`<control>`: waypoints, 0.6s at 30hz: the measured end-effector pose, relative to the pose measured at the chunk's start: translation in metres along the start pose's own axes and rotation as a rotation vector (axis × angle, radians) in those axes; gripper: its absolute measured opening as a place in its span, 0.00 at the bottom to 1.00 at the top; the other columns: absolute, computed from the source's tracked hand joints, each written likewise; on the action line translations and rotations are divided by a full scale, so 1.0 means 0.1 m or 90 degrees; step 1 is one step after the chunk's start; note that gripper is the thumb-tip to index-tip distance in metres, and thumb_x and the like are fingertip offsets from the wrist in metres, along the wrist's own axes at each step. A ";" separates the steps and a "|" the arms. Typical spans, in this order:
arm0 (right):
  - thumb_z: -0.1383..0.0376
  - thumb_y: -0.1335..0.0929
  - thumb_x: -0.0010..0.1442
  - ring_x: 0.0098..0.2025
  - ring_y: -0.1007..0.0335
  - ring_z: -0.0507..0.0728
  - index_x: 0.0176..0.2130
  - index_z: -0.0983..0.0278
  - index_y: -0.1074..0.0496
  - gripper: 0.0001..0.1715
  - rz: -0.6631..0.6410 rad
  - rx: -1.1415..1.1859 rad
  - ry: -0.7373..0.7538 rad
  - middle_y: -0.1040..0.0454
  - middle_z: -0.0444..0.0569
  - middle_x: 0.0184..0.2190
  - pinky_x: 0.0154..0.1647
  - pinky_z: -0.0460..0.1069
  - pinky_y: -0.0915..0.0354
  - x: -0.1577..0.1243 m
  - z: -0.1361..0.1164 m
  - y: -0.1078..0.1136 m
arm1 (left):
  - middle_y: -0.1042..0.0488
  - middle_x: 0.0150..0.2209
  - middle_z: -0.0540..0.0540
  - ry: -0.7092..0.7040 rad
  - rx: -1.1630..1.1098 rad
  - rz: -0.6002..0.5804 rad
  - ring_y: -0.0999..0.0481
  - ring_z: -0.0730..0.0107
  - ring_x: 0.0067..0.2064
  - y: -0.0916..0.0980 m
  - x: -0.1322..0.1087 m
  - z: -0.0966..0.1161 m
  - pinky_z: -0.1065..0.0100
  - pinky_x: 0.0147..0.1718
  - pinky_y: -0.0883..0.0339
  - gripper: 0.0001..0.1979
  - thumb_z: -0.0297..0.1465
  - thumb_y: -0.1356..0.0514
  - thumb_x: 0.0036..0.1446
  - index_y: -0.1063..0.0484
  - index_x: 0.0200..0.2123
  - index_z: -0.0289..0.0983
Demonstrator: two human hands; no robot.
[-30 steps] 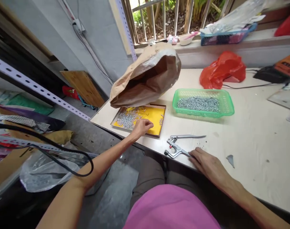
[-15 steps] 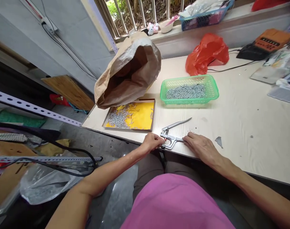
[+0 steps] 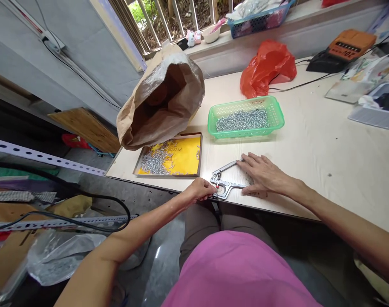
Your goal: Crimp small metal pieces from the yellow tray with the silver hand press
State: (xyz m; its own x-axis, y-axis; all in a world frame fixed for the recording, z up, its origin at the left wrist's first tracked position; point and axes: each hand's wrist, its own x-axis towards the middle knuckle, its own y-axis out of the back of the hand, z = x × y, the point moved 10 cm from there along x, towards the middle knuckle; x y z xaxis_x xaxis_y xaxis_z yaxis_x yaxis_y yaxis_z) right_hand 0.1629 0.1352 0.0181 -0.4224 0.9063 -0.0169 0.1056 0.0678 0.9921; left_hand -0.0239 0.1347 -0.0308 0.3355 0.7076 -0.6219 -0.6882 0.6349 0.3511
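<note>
Cluttered table [image 3: 325, 149], hands hiding pliers [image 3: 224, 185] handles

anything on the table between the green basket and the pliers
In the head view only bare table separates the green basket from the pliers.

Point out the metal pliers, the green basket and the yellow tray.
metal pliers [image 3: 224, 187], head view, on the flat head by the spring.
green basket [image 3: 275, 111], head view, on its right rim.
yellow tray [image 3: 185, 154], head view, on the bare yellow floor right of the pins.
</note>
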 end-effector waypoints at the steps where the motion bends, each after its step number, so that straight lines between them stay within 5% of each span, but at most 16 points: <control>1: 0.38 0.29 0.42 0.64 0.57 0.75 0.64 0.68 0.46 0.62 -0.010 0.001 0.004 0.49 0.65 0.64 0.59 0.67 0.54 0.03 0.02 -0.02 | 0.38 0.16 0.55 0.000 0.000 0.001 0.43 0.83 0.16 0.00 0.00 0.01 0.76 0.15 0.56 0.19 0.44 0.37 0.43 0.28 0.24 0.32; 5: 0.39 0.27 0.41 0.58 0.48 0.73 0.60 0.70 0.41 0.59 0.005 -0.006 0.013 0.40 0.66 0.58 0.56 0.64 0.51 0.09 0.01 0.03 | 0.39 0.14 0.55 0.002 -0.001 -0.002 0.44 0.82 0.15 -0.01 0.00 0.01 0.76 0.16 0.56 0.19 0.45 0.37 0.44 0.32 0.21 0.33; 10: 0.45 0.28 0.47 0.45 0.38 0.65 0.46 0.68 0.30 0.36 0.011 -0.032 0.020 0.31 0.59 0.43 0.46 0.56 0.44 0.05 -0.09 0.11 | 0.38 0.15 0.53 -0.020 0.125 0.055 0.40 0.79 0.18 0.06 -0.09 0.06 0.74 0.19 0.49 0.18 0.42 0.40 0.53 0.32 0.21 0.33; 14: 0.51 0.30 0.55 0.41 0.38 0.61 0.40 0.67 0.30 0.22 0.041 -0.044 0.040 0.31 0.54 0.38 0.40 0.53 0.43 -0.03 -0.20 0.16 | 0.27 0.33 0.47 -0.272 0.404 0.255 0.29 0.68 0.36 0.06 -0.31 0.63 0.69 0.35 0.36 0.11 0.38 0.39 0.56 0.26 0.35 0.35; 18: 0.54 0.28 0.53 0.40 0.38 0.61 0.42 0.68 0.30 0.23 0.044 -0.037 0.051 0.32 0.55 0.38 0.39 0.52 0.42 -0.07 -0.20 0.12 | 0.33 0.53 0.41 -0.503 0.607 0.215 0.35 0.58 0.54 -0.43 -0.31 1.08 0.60 0.51 0.36 0.26 0.36 0.37 0.55 0.38 0.55 0.36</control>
State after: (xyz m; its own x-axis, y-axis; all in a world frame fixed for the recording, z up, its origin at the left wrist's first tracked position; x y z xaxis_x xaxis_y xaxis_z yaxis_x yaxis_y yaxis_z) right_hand 0.1487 0.1211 0.0322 -0.4870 0.8713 0.0600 0.0863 -0.0204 0.9961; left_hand 0.0649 0.1189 0.0489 0.7497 0.6589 0.0625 -0.1927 0.1270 0.9730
